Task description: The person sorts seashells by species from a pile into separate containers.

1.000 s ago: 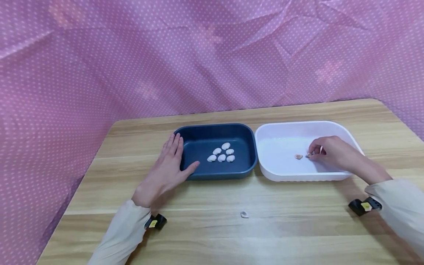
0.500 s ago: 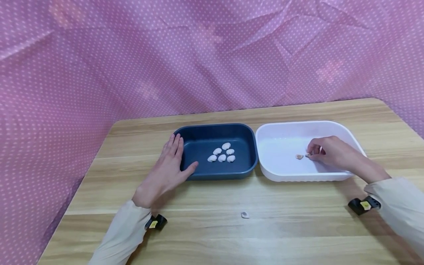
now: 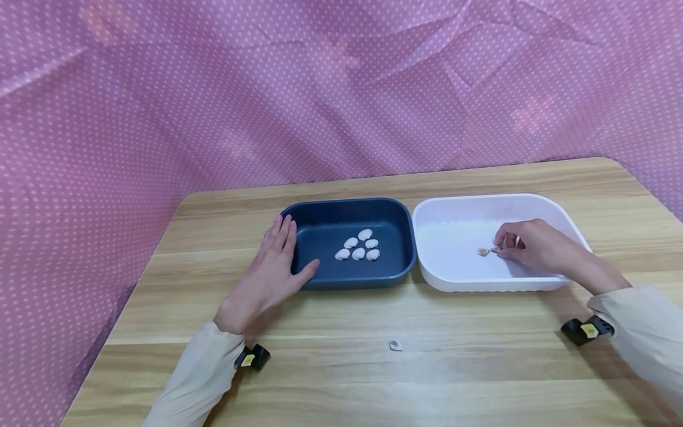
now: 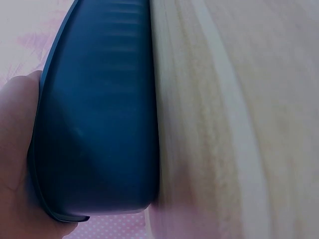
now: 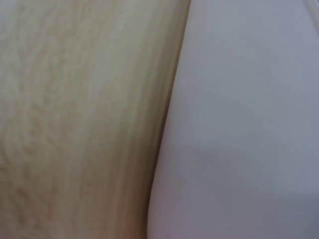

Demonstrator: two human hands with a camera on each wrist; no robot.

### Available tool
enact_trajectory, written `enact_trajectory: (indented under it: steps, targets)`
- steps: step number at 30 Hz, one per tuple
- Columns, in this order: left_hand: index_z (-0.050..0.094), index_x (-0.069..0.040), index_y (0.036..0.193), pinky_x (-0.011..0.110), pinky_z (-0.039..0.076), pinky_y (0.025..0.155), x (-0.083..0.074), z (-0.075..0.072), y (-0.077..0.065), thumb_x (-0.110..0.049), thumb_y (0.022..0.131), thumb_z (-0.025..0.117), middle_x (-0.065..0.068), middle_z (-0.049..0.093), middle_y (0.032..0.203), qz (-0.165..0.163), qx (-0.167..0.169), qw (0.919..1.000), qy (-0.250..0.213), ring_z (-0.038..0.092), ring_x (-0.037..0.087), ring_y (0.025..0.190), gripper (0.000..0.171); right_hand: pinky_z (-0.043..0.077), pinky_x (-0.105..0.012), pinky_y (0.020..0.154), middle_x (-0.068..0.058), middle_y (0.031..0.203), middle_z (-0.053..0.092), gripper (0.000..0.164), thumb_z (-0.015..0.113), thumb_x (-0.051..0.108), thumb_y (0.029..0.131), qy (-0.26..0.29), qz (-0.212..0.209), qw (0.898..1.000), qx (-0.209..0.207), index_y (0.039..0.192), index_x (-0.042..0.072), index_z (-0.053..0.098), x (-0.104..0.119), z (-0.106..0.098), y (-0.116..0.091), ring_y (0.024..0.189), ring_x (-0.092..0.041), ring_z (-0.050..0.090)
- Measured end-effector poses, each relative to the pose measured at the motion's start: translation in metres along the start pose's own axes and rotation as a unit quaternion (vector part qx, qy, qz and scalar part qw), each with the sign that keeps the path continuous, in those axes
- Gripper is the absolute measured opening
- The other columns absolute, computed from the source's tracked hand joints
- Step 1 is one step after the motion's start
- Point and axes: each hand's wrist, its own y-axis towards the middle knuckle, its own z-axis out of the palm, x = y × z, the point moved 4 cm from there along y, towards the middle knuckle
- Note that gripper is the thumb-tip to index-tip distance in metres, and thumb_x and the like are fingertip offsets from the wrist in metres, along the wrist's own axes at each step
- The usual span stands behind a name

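My left hand rests on the left rim of the dark blue tray, fingers straight and thumb over the near edge. Inside that tray several white seashells lie grouped right of the middle. My right hand reaches into the white tray and pinches a small seashell close to its floor. Just left of those fingertips lies a brownish seashell. In the left wrist view the hand lies along the rim of the blue tray. The right wrist view has only the white tray's wall and wood, the hand hidden.
Both trays stand side by side on a wooden table. A single pale shell lies on the table in front of them. Behind the table hangs a pink dotted cloth.
Both hands keep nearly the same places. The right fingers and the shell they pinch have shifted very slightly within the white tray.
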Motion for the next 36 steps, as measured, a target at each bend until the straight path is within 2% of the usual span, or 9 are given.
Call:
enact_trajectory:
  steps: [5,11,18,22,32,36]
  targets:
    - [0.004,0.001,0.153,0.046,0.004,0.119,0.000,0.000,0.000,-0.066,0.094,0.034,0.015,-0.004,0.161,0.002,0.002,1.0000,-0.002,-0.012,0.027,0.147,0.095,0.044,-0.027,0.061,0.008,0.072,0.059,0.011,0.074,0.005,0.082,0.000,0.005,1.000,-0.010,0.087,0.012,0.067,0.001,-0.004,-0.003,0.067,-0.009,0.052]
    - [0.003,0.000,0.153,0.046,0.004,0.119,0.000,-0.001,0.000,-0.066,0.094,0.036,0.015,-0.005,0.161,-0.001,0.003,1.0000,-0.005,-0.012,0.027,0.147,0.094,0.045,-0.025,0.057,0.007,0.070,0.060,0.013,0.073,-0.002,0.080,-0.027,-0.031,0.996,-0.083,0.087,0.007,0.067,0.012,-0.020,-0.009,0.064,-0.008,0.052]
    - [0.004,0.000,0.153,0.047,0.005,0.118,0.000,-0.001,0.000,-0.065,0.094,0.038,0.015,-0.004,0.161,-0.004,-0.001,1.0000,-0.004,-0.010,0.028,0.147,0.094,0.044,-0.021,0.053,0.011,0.069,0.058,0.019,0.077,-0.001,0.075,-0.017,-0.084,0.985,-0.151,0.088,0.010,0.068,0.055,-0.030,-0.021,0.061,0.000,0.050]
    - [0.004,0.000,0.153,0.046,0.004,0.118,0.000,-0.001,0.000,-0.065,0.094,0.037,0.014,-0.004,0.161,-0.005,0.001,1.0000,-0.003,-0.011,0.028,0.147,0.094,0.042,-0.016,0.053,0.015,0.069,0.056,0.021,0.078,0.000,0.075,-0.003,-0.107,0.979,-0.172,0.087,0.014,0.067,0.081,-0.030,-0.029,0.061,0.002,0.049]
    - [0.002,-0.001,0.153,0.047,0.004,0.118,0.000,0.000,0.000,-0.064,0.094,0.037,0.014,-0.006,0.161,-0.009,0.009,0.9999,-0.001,-0.012,0.028,0.147,0.094,0.040,-0.015,0.053,0.019,0.075,0.056,0.031,0.082,0.000,0.069,0.032,-0.175,0.971,-0.157,0.092,0.015,0.067,0.125,-0.015,-0.035,0.065,0.004,0.048]
    - [0.003,0.000,0.153,0.047,0.005,0.118,0.000,0.001,-0.002,-0.063,0.094,0.039,0.014,-0.005,0.161,-0.007,0.007,0.9999,-0.003,-0.011,0.028,0.147,0.093,0.045,-0.018,0.055,0.017,0.077,0.059,0.026,0.081,0.004,0.073,0.042,-0.181,0.975,-0.120,0.093,0.015,0.069,0.145,-0.005,-0.034,0.067,0.003,0.051]
